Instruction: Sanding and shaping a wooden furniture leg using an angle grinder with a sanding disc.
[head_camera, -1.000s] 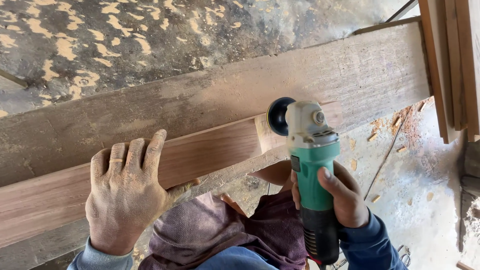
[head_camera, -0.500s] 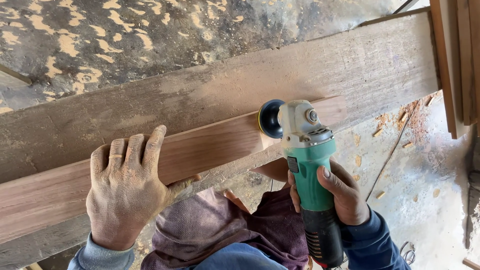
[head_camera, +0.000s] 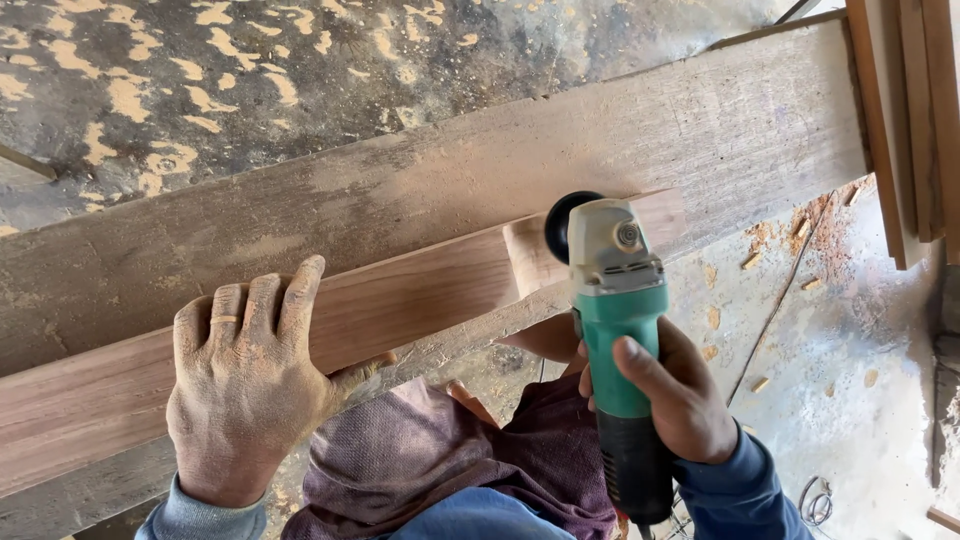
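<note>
Head view: the left hand (head_camera: 250, 385) lies palm down on the reddish wooden board (head_camera: 400, 300), dusted with sawdust, a ring on one finger. Its fingers are stretched flat and close together, pointing up across the board's face, while the thumb hooks under the board's near edge; the grip is released, pressing rather than clasping. The wrist comes up from the lower left in a grey-blue sleeve.

The right hand (head_camera: 680, 400) is clenched around the green body of an angle grinder (head_camera: 620, 330), fingers wrapped over the top, forearm in a blue sleeve rising from the lower right. The grinder points away from the person, its black disc (head_camera: 562, 225) touching the lighter, sanded stretch of the board near the board's right end.

The board rests slantwise along the near edge of a wide grey plank (head_camera: 600, 150), which runs from the lower left to the upper right. Beyond it lies a dusty floor (head_camera: 200, 80) with pale sawdust patches. Under the board sits the person's purple-clothed knee (head_camera: 420, 460).
</note>
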